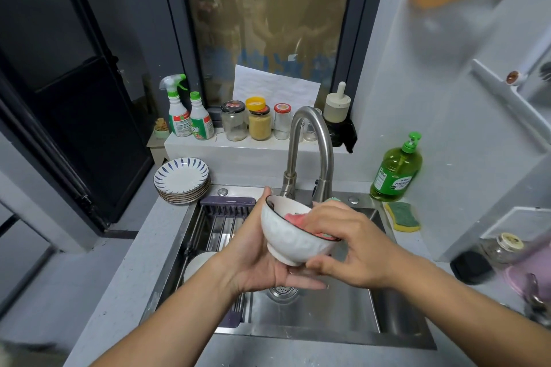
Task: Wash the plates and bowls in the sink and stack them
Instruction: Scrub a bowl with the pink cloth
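A white bowl with a dark rim is tilted over the steel sink. My left hand cups it from below and the left, thumb on the rim. My right hand presses a pink cloth into the bowl, fingers curled over the rim and thumb under the bowl's foot. A stack of several blue-patterned plates sits on the counter at the sink's back-left corner. Another white dish lies in the sink under the rack, partly hidden by my left forearm.
A curved steel faucet rises behind the bowl. A drying rack spans the sink's left side. A green soap bottle and yellow-green sponge sit at the right. Spray bottles and jars line the ledge.
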The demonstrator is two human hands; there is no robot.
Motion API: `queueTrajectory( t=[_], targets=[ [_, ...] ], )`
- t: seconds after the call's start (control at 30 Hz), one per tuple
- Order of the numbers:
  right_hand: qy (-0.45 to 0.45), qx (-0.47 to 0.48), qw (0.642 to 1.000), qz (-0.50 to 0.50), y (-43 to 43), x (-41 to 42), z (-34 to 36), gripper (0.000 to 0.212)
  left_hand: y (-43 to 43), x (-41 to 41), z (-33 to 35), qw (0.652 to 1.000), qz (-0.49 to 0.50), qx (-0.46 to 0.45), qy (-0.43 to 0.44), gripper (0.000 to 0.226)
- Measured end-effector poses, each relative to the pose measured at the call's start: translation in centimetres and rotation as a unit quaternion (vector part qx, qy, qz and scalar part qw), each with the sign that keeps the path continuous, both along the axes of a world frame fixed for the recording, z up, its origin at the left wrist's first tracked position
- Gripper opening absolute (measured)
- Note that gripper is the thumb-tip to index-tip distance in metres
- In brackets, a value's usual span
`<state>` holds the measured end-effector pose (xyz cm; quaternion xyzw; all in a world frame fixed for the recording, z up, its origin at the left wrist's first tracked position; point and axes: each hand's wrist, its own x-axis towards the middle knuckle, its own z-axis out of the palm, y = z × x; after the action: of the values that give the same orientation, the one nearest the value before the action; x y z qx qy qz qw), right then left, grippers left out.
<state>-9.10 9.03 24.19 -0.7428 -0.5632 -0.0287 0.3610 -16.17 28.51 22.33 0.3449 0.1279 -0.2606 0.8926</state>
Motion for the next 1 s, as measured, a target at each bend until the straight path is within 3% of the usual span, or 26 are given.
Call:
queueTrajectory(
  t=[0.07, 0.13, 0.2, 0.27, 0.37, 0.5, 0.67, 0.77, 0.8, 0.9, 0.97, 1.0],
  targets=[
    [0.067, 0.019, 0.997, -0.044, -0.1, -0.3, -0.3, 0.047, -0.2, 0.1, 0.1, 1.000, 0.008, 0.026, -0.016, 0.108],
    [0.191, 0.052, 0.976, -0.085, 0.1, -0.6, -0.4, 0.043, -0.4, 0.5, -0.2, 0.996, 0.070, 0.036, -0.045, 0.104],
    [0.332, 0.133, 0.928, -0.101, 0.9, -1.1, -0.3, 0.037, -1.1, 0.9, -0.4, 0.983, 0.163, 0.026, -0.080, 0.094],
    [0.411, 0.200, 0.882, -0.118, 1.8, -1.4, -0.2, 0.041, -1.9, 1.1, -0.3, 0.975, 0.191, 0.015, -0.113, 0.088],
    [0.450, 0.223, 0.857, -0.114, 3.2, -2.2, 0.4, 0.035, -2.2, 0.8, -0.2, 0.977, 0.173, -0.043, -0.118, 0.100],
    [0.486, 0.206, 0.836, -0.152, 3.5, -1.7, 1.0, 0.047, -0.9, 0.2, -0.6, 0.977, 0.148, -0.076, -0.137, 0.102],
    [0.629, 0.234, 0.723, -0.164, 3.4, -0.7, 0.9, 0.055, 0.3, -0.2, -1.9, 0.979, 0.112, -0.047, -0.164, 0.108],
    [0.640, 0.293, 0.685, -0.184, 3.4, -0.3, 0.8, 0.028, 0.4, -0.1, -2.0, 0.978, 0.133, -0.026, -0.157, 0.108],
    [0.612, 0.318, 0.695, -0.202, 3.2, -0.1, 1.0, 0.018, 0.3, -0.1, -1.9, 0.978, 0.147, -0.005, -0.146, 0.110],
    [0.421, 0.347, 0.791, -0.276, 2.3, -0.1, 1.5, 0.016, 0.2, -0.1, -1.7, 0.970, 0.201, 0.080, -0.109, 0.109],
    [0.337, 0.296, 0.856, -0.256, 2.4, -1.0, 1.7, 0.004, 0.0, -0.1, -1.5, 0.960, 0.227, 0.124, -0.110, 0.094],
    [0.323, 0.247, 0.886, -0.221, 2.6, -1.7, 1.5, 0.012, -0.2, -0.2, -1.4, 0.956, 0.230, 0.141, -0.117, 0.086]
  ],
)
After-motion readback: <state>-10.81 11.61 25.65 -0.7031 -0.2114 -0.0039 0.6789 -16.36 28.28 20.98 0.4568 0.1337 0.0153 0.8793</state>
